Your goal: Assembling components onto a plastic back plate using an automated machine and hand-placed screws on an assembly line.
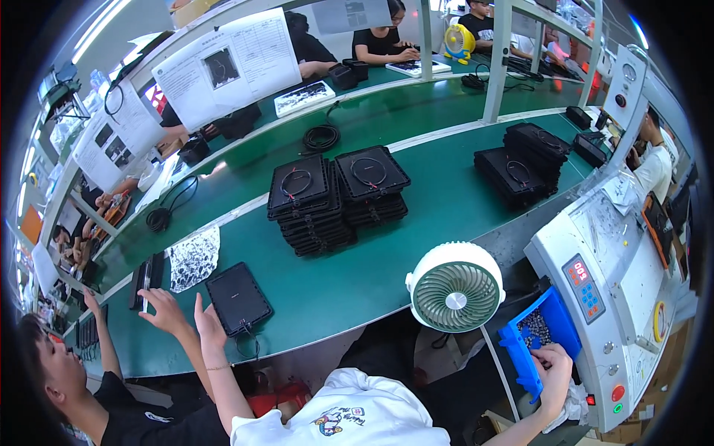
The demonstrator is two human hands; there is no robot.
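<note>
My left hand (210, 325) is raised at the near left edge of a flat black rectangular panel (240, 299), its fingers stretched upward and nothing seen in them. A short black cable hangs from the panel's near corner. At the right, my right hand (552, 366) reaches over the rim of a blue bin (559, 316) with its fingers curled together. Small dark metal parts (534, 328) lie in the bin. Whether the fingertips hold any of them is hidden.
Stacks of black cases (316, 212) stand mid-bench, with another stack (519, 167) farther right. A white fan (457, 288) sits at the bench edge. A co-worker's hand (165, 311) is close to my left hand. A machine with a keypad (584, 286) stands right.
</note>
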